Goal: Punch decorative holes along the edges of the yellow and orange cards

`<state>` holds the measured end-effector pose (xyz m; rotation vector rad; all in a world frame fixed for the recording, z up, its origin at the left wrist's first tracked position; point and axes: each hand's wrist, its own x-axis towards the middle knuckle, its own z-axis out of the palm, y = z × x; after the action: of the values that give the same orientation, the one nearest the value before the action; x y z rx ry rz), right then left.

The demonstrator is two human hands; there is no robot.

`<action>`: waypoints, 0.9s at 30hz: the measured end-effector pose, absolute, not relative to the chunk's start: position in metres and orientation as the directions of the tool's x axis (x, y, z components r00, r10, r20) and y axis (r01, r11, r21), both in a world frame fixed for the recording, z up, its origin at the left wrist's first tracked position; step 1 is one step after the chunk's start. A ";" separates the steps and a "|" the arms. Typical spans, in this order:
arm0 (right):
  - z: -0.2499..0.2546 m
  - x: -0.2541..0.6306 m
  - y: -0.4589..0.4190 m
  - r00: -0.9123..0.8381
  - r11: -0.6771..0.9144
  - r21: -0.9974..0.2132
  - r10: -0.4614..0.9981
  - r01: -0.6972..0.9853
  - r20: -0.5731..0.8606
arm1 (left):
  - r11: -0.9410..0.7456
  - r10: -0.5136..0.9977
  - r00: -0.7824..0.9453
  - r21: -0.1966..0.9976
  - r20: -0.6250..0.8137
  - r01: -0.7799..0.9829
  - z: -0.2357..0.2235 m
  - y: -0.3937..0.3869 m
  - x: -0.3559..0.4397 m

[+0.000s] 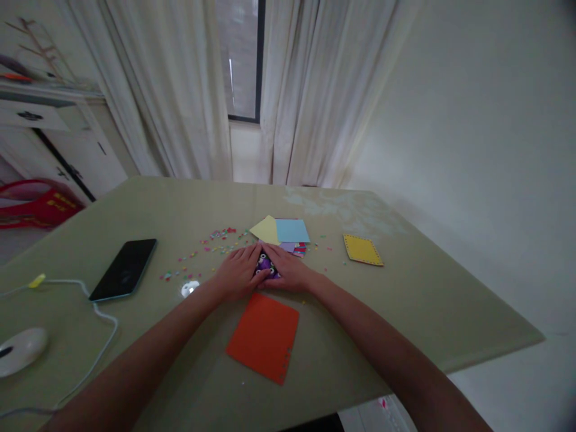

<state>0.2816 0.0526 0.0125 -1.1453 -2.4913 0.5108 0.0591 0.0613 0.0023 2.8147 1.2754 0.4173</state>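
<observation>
Near the middle of the table, my left hand [239,273] and my right hand [288,269] meet over a small purple thing with a white eye-like pattern [266,264]. Fingertips touch at its far side and thumbs come together at its near side, so most of it is hidden under my palms. Its kind I cannot make out. Just in front of my hands lies an orange paper sheet [264,337] with small holes along its right edge. Behind them sit a light blue paper [292,230], a pale yellow paper [269,229] and other coloured sheets, partly covered.
Colourful paper bits [220,234] are scattered left of the papers. A yellow piece with dotted edges [362,249] lies to the right. On the left are a black-screened phone [123,270], a small white thing [189,288], a white cable [114,324] and a white mouse [24,351].
</observation>
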 end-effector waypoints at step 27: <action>0.002 0.182 0.113 -0.646 0.701 -0.563 0.681 0.438 0.344 | -0.526 0.806 0.413 0.195 0.425 0.828 0.003 0.075 -0.041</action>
<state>0.1822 0.1132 0.0019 -0.8543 -2.3654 0.5926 -0.0414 0.0749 0.0030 2.6785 1.5496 0.7642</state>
